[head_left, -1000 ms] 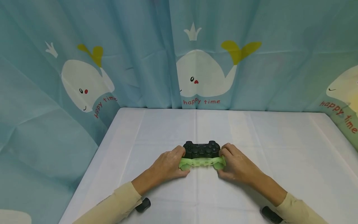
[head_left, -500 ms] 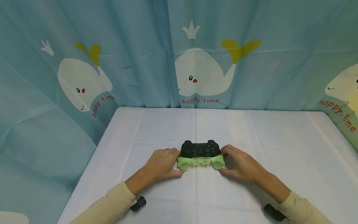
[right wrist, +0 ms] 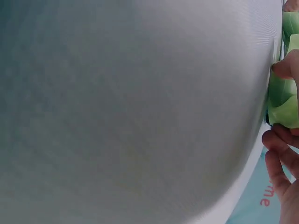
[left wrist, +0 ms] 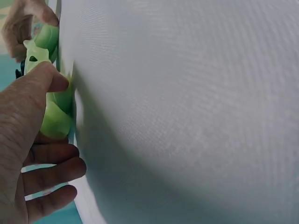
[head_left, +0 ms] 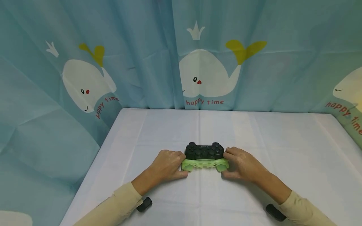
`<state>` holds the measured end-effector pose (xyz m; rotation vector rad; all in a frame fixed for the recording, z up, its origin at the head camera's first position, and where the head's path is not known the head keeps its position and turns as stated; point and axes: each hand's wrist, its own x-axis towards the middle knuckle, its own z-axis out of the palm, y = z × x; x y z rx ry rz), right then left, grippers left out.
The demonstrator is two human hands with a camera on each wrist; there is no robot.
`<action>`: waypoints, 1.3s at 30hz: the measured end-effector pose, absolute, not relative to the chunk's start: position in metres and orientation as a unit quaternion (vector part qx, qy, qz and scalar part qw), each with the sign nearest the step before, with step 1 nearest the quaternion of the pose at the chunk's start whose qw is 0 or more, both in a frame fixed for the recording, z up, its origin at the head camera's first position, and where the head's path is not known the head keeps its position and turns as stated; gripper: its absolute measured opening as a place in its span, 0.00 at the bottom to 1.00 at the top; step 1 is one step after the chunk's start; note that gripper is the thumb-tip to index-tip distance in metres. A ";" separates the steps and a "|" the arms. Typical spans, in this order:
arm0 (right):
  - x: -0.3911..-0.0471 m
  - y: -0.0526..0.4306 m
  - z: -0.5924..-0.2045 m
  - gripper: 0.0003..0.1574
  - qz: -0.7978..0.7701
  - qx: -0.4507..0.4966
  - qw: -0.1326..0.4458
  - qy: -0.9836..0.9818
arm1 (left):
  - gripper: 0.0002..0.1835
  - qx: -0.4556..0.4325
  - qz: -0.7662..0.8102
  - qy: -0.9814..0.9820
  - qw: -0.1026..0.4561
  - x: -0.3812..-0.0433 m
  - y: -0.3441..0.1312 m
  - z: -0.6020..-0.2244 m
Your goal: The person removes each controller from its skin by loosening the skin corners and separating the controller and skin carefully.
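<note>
A black game controller (head_left: 205,151) with SONY printed on it lies at the middle of the table. A pale green, soft-looking controller cover (head_left: 205,163) runs along its near side, over the grips. My left hand (head_left: 167,164) pinches the cover's left end. In the left wrist view, the thumb presses on the green cover (left wrist: 57,122) while the lower fingers are spread apart. On the other side, my right hand (head_left: 244,164) holds the cover's right end between thumb and fingers. The right wrist view catches only part of the cover (right wrist: 285,112), with the thumb on it.
A white cloth covers the table (head_left: 254,135). Behind and to the left hangs a blue curtain (head_left: 141,62) with whale prints. Dark cylindrical pieces, one at the left cuff (head_left: 145,204) and one at the right cuff (head_left: 275,212), sit under the sleeves.
Both hands have shifted slightly outward along the cover's ends, and their fingers overlap the controller less. The controller and cover stay at about the same place.
</note>
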<state>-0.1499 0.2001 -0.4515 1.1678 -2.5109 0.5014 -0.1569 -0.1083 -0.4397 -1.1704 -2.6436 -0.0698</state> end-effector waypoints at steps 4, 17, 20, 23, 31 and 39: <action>-0.146 0.205 -0.452 0.28 0.182 0.377 0.160 -0.894 | 0.22 -0.395 -0.013 -0.913 0.103 -0.156 -0.107 -0.441; -0.130 0.195 -0.457 0.32 0.266 0.322 0.179 -0.891 | 0.32 -0.359 0.016 -0.931 0.065 -0.150 -0.111 -0.440; -0.130 0.197 -0.457 0.28 0.286 0.324 0.167 -0.887 | 0.28 -0.360 -0.016 -0.930 0.073 -0.150 -0.114 -0.442; -0.129 0.199 -0.456 0.26 0.304 0.329 0.148 -0.882 | 0.22 -0.355 -0.055 -0.929 0.092 -0.152 -0.115 -0.441; -0.130 0.195 -0.451 0.30 0.482 0.260 0.027 -0.837 | 0.19 -0.349 -0.113 -0.924 0.110 -0.153 -0.114 -0.436; -0.130 0.192 -0.454 0.28 0.531 0.234 -0.014 -0.814 | 0.19 -0.345 -0.126 -0.923 0.113 -0.154 -0.112 -0.434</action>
